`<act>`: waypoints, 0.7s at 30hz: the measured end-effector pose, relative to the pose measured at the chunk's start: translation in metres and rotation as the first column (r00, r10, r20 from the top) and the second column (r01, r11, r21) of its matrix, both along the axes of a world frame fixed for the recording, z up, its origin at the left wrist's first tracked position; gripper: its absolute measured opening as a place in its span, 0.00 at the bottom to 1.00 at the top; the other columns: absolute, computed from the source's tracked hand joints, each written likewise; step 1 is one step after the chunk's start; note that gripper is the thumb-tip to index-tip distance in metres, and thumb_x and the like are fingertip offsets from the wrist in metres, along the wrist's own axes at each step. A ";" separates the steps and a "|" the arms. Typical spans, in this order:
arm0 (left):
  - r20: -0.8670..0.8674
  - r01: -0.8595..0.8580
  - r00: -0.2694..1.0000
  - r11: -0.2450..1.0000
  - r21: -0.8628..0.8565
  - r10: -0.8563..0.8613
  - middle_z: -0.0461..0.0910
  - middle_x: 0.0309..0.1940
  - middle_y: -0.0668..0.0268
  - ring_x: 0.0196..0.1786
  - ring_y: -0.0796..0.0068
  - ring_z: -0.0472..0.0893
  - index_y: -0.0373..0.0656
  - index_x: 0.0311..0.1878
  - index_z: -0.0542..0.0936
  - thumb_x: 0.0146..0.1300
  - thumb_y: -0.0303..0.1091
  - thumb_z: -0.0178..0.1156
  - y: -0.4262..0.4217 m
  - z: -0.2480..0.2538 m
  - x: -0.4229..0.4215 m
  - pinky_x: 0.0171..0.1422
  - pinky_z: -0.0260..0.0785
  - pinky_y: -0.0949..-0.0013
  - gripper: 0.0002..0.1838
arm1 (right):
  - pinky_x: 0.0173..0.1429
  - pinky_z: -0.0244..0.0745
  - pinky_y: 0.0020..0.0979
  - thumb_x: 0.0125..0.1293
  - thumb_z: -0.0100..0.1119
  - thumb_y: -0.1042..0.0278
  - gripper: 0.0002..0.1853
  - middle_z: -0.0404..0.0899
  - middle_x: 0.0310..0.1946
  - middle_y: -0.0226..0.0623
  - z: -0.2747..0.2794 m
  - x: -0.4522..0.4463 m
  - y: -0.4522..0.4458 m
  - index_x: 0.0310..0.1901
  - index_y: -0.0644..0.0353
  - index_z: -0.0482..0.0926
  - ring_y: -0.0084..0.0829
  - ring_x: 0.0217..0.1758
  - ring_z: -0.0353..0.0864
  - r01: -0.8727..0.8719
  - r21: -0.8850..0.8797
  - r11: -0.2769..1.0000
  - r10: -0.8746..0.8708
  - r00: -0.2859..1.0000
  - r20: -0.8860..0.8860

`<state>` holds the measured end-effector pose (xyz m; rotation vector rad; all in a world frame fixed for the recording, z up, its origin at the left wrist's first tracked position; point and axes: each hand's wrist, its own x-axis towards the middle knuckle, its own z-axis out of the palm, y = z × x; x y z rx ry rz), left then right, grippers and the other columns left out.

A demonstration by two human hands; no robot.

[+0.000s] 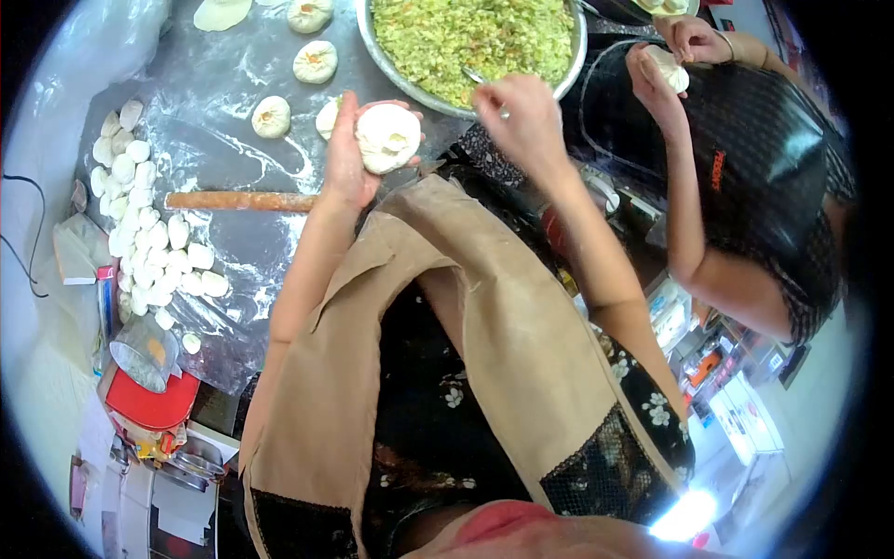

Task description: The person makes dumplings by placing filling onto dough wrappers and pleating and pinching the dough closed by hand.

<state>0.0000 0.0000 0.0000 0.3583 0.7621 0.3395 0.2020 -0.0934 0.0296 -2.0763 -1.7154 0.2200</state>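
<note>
My left hand (345, 158) is closed under a round dough wrapper (387, 130), with a few bits of greenish filling near its middle. To the right, my right hand (523, 121) is closed round the handle of a spoon (473, 74) at the bowl's near rim. The spoon's tip touches the chopped vegetable filling (466, 37) in the large metal bowl (578, 51); most of its handle is hidden by my fingers. Just behind my left hand sits a partly covered bun (326, 117).
Filled buns (271, 117) stand on the floured table (233, 158). A wooden rolling pin (240, 201) lies left of my left forearm, beside a pile of dough pieces (149, 247). At the right, a co-worker's hands (659, 88) hold another bun (668, 69).
</note>
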 end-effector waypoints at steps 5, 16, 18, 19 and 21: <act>-0.052 -0.043 0.998 0.999 0.007 0.043 0.79 0.43 0.49 0.39 0.58 0.82 0.35 0.48 0.74 0.70 0.60 0.32 0.017 0.006 0.004 0.31 0.78 0.61 0.34 | 0.37 0.72 0.40 0.52 0.60 0.67 0.05 0.77 0.23 0.37 -0.044 0.052 0.032 0.24 0.56 0.81 0.40 0.33 0.78 -0.060 0.011 0.998 0.056 0.969 0.242; -0.049 -0.074 0.996 0.997 -0.012 0.074 0.79 0.43 0.49 0.40 0.56 0.82 0.35 0.49 0.73 0.70 0.59 0.33 0.021 0.003 0.006 0.33 0.79 0.60 0.33 | 0.35 0.74 0.42 0.50 0.60 0.66 0.07 0.77 0.22 0.41 -0.040 0.016 0.009 0.21 0.59 0.80 0.43 0.30 0.78 -0.006 -0.212 0.977 0.012 1.000 0.025; -0.057 -0.068 0.996 0.998 -0.003 0.068 0.79 0.43 0.49 0.40 0.56 0.82 0.35 0.49 0.73 0.70 0.59 0.33 0.021 0.005 0.007 0.33 0.80 0.60 0.33 | 0.35 0.74 0.42 0.50 0.60 0.66 0.08 0.77 0.22 0.42 -0.044 0.006 0.007 0.21 0.60 0.80 0.43 0.30 0.78 0.063 -0.177 0.982 -0.056 0.997 0.044; -0.060 -0.078 0.995 0.997 -0.004 0.077 0.79 0.44 0.49 0.40 0.57 0.82 0.35 0.48 0.73 0.70 0.58 0.33 0.021 0.007 0.008 0.32 0.79 0.61 0.33 | 0.35 0.73 0.42 0.50 0.61 0.66 0.08 0.77 0.21 0.43 -0.044 0.002 0.008 0.20 0.60 0.80 0.44 0.30 0.78 0.133 -0.140 0.981 -0.126 0.990 0.061; -0.061 -0.083 0.995 0.997 -0.004 0.082 0.79 0.44 0.49 0.40 0.57 0.82 0.35 0.48 0.73 0.70 0.58 0.32 0.019 0.008 0.009 0.31 0.78 0.62 0.33 | 0.35 0.72 0.42 0.49 0.60 0.65 0.09 0.77 0.21 0.44 -0.049 -0.001 0.009 0.19 0.61 0.80 0.44 0.29 0.78 0.152 -0.152 0.977 -0.146 0.988 0.052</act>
